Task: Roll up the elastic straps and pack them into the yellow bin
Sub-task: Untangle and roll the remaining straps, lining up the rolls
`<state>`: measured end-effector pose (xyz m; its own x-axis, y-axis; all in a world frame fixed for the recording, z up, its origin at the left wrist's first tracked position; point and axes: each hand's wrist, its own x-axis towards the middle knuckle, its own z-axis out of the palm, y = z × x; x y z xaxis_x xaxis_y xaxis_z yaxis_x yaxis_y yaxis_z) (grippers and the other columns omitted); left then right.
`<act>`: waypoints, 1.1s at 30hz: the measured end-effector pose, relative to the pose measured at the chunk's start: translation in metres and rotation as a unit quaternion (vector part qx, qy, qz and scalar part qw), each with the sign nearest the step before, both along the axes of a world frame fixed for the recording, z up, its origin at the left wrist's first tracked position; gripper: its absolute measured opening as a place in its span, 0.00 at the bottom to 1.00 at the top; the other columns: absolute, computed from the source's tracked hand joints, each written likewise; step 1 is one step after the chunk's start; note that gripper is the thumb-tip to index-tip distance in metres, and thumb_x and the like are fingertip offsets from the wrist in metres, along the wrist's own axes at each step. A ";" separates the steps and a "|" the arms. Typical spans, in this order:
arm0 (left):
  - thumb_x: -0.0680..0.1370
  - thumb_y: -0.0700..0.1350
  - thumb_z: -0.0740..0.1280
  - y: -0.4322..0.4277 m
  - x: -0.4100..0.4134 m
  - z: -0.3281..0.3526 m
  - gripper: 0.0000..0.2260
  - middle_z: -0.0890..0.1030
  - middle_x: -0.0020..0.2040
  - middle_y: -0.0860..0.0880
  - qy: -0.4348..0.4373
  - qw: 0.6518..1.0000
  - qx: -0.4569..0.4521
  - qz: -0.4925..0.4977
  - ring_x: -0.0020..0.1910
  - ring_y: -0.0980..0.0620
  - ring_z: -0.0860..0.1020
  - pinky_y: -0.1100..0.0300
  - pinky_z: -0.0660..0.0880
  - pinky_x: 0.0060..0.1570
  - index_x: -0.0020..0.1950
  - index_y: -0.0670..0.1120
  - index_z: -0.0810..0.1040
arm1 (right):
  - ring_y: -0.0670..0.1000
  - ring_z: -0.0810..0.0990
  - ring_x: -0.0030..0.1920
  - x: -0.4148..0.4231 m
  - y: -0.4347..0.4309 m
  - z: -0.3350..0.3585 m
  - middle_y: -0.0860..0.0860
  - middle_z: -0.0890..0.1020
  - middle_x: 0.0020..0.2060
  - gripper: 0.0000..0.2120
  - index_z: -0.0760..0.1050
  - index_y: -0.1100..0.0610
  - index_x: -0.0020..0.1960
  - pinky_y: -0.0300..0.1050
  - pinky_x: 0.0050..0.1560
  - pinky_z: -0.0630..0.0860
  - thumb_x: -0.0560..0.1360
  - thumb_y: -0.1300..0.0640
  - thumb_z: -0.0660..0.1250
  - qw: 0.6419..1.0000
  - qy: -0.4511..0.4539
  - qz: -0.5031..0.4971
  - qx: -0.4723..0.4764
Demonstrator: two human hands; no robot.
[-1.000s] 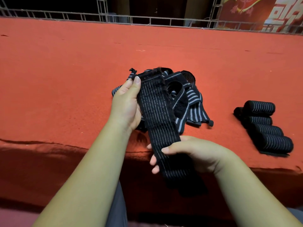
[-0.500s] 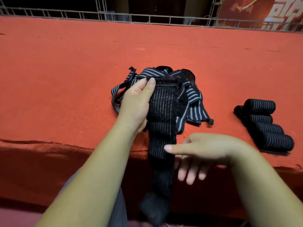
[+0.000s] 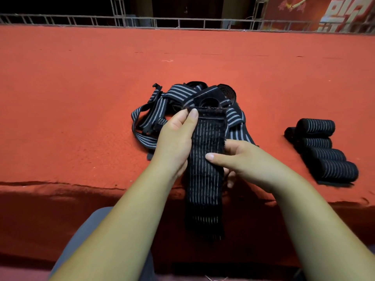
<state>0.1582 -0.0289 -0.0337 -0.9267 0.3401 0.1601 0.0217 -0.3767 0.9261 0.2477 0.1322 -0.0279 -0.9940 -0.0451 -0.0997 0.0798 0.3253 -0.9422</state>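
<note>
A black elastic strap with thin grey stripes (image 3: 205, 179) hangs flat over the table's front edge, its fuzzy fastener end at the top. My left hand (image 3: 176, 138) pinches the strap's upper left corner. My right hand (image 3: 239, 159) grips the strap's right edge lower down, thumb across its face. Behind them lies a tangled pile of unrolled striped straps (image 3: 174, 102). Several rolled straps (image 3: 324, 151) lie side by side at the right. No yellow bin is in view.
The table has a red felt cover (image 3: 81, 98) whose front edge (image 3: 60, 184) runs below my wrists. A metal railing (image 3: 182, 22) borders the far side. My grey-clad knee (image 3: 91, 230) shows under the left arm.
My right hand rose from under the strap and took hold of its right edge. My left hand kept its pinch on the top end. The strap's lower end now hangs straighter.
</note>
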 end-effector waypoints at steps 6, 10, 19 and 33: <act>0.87 0.47 0.67 0.001 0.002 -0.007 0.10 0.86 0.60 0.36 0.013 0.999 -0.047 -0.019 0.59 0.36 0.85 0.32 0.78 0.68 0.60 0.44 0.86 | 0.46 0.79 0.31 -0.005 0.002 0.008 0.46 0.81 0.33 0.06 0.79 0.57 0.53 0.43 0.33 0.79 0.85 0.55 0.70 0.977 0.110 -0.148 -0.107; 0.87 0.44 0.67 0.001 0.004 -0.006 0.09 0.87 0.60 0.44 0.049 0.995 -0.081 -0.021 0.57 0.45 0.85 0.41 0.82 0.64 0.62 0.50 0.86 | 0.49 0.76 0.32 -0.008 0.006 0.006 0.49 0.81 0.34 0.06 0.82 0.53 0.59 0.46 0.30 0.78 0.85 0.60 0.70 0.961 0.160 -0.187 -0.124; 0.85 0.47 0.71 0.001 0.005 -0.003 0.05 0.87 0.56 0.46 0.115 0.986 -0.113 0.044 0.54 0.51 0.83 0.46 0.80 0.61 0.56 0.50 0.87 | 0.44 0.78 0.33 -0.012 0.004 -0.002 0.43 0.82 0.33 0.07 0.81 0.57 0.61 0.39 0.31 0.77 0.85 0.63 0.69 0.961 0.179 -0.186 -0.101; 0.81 0.34 0.72 -0.006 -0.001 -0.007 0.14 0.85 0.48 0.51 0.119 0.985 -0.124 0.021 0.48 0.56 0.82 0.57 0.80 0.52 0.63 0.50 0.86 | 0.44 0.86 0.46 -0.021 0.009 -0.012 0.49 0.89 0.49 0.08 0.84 0.55 0.61 0.38 0.43 0.80 0.85 0.63 0.69 0.961 0.181 -0.180 -0.102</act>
<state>0.1574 -0.0344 -0.0409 -0.8872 0.3583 0.2907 0.2592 -0.1343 0.9564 0.2272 0.1417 -0.0396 -0.9166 0.3272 0.2298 -0.1919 0.1442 -0.9708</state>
